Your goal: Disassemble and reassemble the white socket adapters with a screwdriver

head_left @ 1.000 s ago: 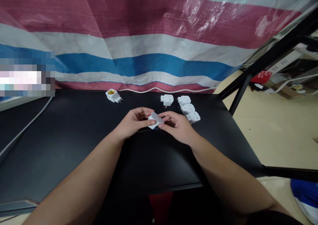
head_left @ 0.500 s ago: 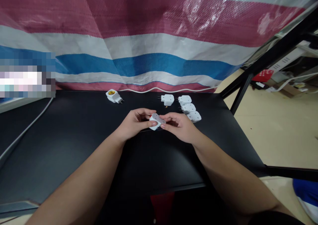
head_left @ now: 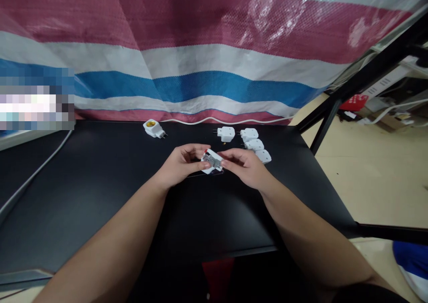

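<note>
A small white plug-in lamp socket [head_left: 207, 169], its grey inside showing, is held between both hands just above the black table. My left hand [head_left: 183, 164] pinches its left side, thumb in front and fingers behind. My right hand [head_left: 244, 165] is closed on the right side, where a white shell part tilts up. Something red shows at its upper left edge, and thin wires hang below it. Whether the shell has come fully apart cannot be seen.
A lamp socket with a brass thread [head_left: 154, 128] lies back left. Another white plug-in unit [head_left: 226, 133] lies behind my hands, near a tiny brass piece [head_left: 224, 143]. Three similar units [head_left: 254, 144] sit to its right. A white cable [head_left: 207, 120] runs along the striped sheet [head_left: 214, 58].
The smooth outer face of the held lamp socket was up before; now its shell is tilted and the grey inside shows. My right hand has shifted slightly right.
</note>
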Tool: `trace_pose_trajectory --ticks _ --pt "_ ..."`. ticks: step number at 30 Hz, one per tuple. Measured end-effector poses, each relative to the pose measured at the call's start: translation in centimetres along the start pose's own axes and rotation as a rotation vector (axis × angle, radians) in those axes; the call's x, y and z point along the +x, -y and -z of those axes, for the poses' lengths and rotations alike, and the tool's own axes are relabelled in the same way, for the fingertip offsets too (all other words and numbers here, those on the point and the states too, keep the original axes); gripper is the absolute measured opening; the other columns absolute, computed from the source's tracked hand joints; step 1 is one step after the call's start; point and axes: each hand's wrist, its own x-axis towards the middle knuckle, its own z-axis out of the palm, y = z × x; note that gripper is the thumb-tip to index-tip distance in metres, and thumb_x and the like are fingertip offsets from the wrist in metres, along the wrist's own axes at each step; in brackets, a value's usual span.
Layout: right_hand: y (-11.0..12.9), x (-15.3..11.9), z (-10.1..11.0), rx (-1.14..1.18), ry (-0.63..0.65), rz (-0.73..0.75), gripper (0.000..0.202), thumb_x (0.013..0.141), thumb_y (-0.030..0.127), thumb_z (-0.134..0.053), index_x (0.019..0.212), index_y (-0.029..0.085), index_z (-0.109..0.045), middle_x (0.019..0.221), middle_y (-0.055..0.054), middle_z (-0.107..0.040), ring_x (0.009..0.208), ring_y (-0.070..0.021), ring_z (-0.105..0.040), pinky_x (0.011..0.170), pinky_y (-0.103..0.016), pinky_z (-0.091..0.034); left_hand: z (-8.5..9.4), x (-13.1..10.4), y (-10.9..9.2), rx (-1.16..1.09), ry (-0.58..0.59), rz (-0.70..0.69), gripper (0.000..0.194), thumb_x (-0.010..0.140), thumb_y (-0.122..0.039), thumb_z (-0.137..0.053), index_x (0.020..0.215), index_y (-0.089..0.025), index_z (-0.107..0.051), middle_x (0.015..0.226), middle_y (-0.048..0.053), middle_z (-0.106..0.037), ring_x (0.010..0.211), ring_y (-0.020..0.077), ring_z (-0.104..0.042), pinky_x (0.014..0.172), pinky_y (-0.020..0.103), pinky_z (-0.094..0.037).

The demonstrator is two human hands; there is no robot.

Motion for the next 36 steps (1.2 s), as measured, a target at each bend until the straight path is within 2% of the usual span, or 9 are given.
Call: trace_pose_trajectory --ticks 7,12,15,19,26,36 --pt "-0.26 -0.1 -0.46 0.004 -0.045 0.01 0.03 0.091 0.039 -0.083 0.117 0.025 -0.08 0.113 -0.006 -0.084 0.096 -0.0233 -0.081 0.094 -0.048 -0.068 -0.12 0.03 0.05 0.022 -0.019 -0.035 0.052 0.074 -0.023 -0.099 0.123 -0.02 -0.079 0.108 0.007 -0.083 0.096 0.0182 -0.079 0.092 0.033 -0.065" --pt "0.25 -0.12 -0.6 0.01 -0.089 0.05 0.027 0.093 0.041 -0.081 0.113 0.024 -0.078 0.108 -0.007 -0.083 0.095 -0.0224 -0.08 0.089 -0.044 -0.067 -0.17 0.08 0.05 0.035 -0.021 -0.071 0.053 0.075 -0.023 -0.098 0.124 -0.02 -0.077 0.116 0.009 -0.08 0.1 0.0192 -0.078 0.093 0.034 -0.066" --pt "0.26 -0.04 -0.62 0.008 -0.132 0.056 0.026 0.093 0.043 -0.081 0.109 0.024 -0.074 0.102 -0.006 -0.08 0.087 -0.0202 -0.077 0.082 -0.04 -0.066 -0.01 0.13 0.0 0.045 -0.015 -0.091 0.054 0.075 -0.023 -0.098 0.124 -0.019 -0.076 0.122 0.01 -0.079 0.103 0.0204 -0.078 0.093 0.035 -0.066" --pt "0.14 0.0 -0.65 0.011 -0.173 0.051 0.028 0.092 0.045 -0.081 0.103 0.024 -0.067 0.09 -0.002 -0.074 0.074 -0.0172 -0.072 0.072 -0.037 -0.063 0.26 0.12 -0.31 0.039 0.015 -0.109 0.051 0.077 -0.02 -0.096 0.123 -0.018 -0.075 0.118 0.011 -0.08 0.107 0.0224 -0.078 0.096 0.037 -0.066" --pt "0.0 0.03 -0.69 0.041 -0.174 0.037 0.029 0.091 0.046 -0.083 0.101 0.023 -0.066 0.083 -0.001 -0.074 0.07 -0.0174 -0.071 0.069 -0.036 -0.059 0.4 0.15 -0.34 0.012 0.037 -0.111 0.05 0.076 -0.017 -0.097 0.122 -0.018 -0.077 0.116 0.009 -0.08 0.103 0.0196 -0.078 0.093 0.032 -0.066" --pt "-0.12 0.02 -0.99 0.033 -0.168 0.066 0.027 0.092 0.044 -0.083 0.092 0.023 -0.066 0.089 -0.003 -0.076 0.076 -0.017 -0.069 0.07 -0.034 -0.056 0.29 -0.09 -0.04 0.022 0.011 -0.072 0.06 0.077 -0.018 -0.097 0.133 -0.022 -0.074 0.117 0.008 -0.078 0.102 0.0173 -0.076 0.09 0.028 -0.065"
